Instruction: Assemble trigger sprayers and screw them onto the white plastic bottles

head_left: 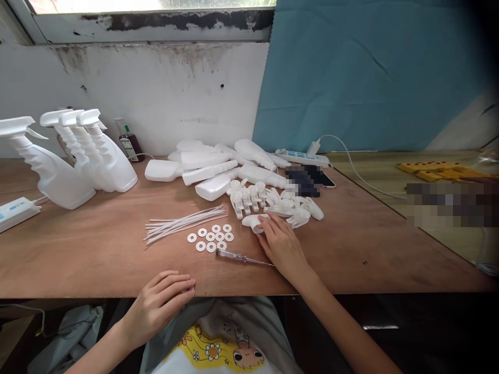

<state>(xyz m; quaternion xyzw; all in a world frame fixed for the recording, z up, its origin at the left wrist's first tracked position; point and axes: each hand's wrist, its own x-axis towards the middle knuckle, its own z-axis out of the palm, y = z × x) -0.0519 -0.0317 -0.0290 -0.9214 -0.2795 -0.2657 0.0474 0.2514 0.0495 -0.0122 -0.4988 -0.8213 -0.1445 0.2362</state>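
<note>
My right hand (281,243) lies on the wooden table (97,259) with its fingertips touching a white trigger sprayer head (252,222) at the near edge of a pile of such heads (280,202). My left hand (161,298) rests at the table's front edge, fingers loosely curled, holding nothing. Between the hands lie several white washers (212,238), a bundle of thin white tubes (183,222) and a small screwdriver (244,258). Empty white bottles (210,174) lie on their sides behind the pile.
Several assembled spray bottles (78,156) stand at the left, next to a power strip (15,212). A small dark bottle (128,141) stands by the wall. A phone (315,179) and a second power strip (302,156) lie at the back. Yellow parts (436,169) sit far right.
</note>
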